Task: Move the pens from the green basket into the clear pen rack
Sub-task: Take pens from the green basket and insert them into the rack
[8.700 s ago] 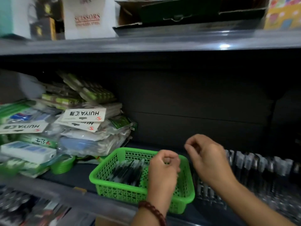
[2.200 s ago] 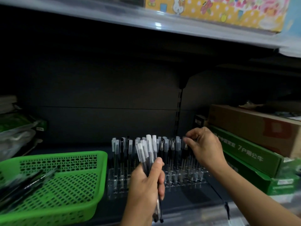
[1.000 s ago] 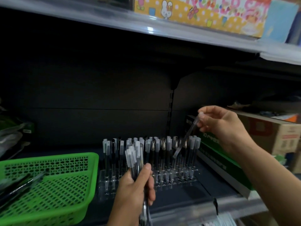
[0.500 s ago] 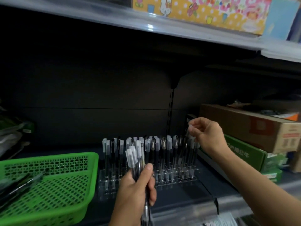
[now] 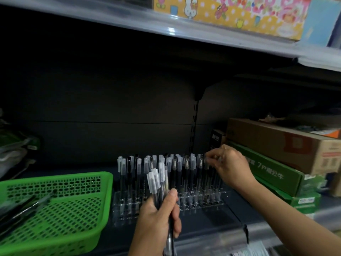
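While pens (image 5: 156,179) jut above the left hand (image 5: 158,224), right hand (image 5: 230,169) pinches 1.

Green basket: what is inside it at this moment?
A few dark pens lie on the floor of the green basket, at its left. The frame edge cuts off that side, so their count cannot be told.
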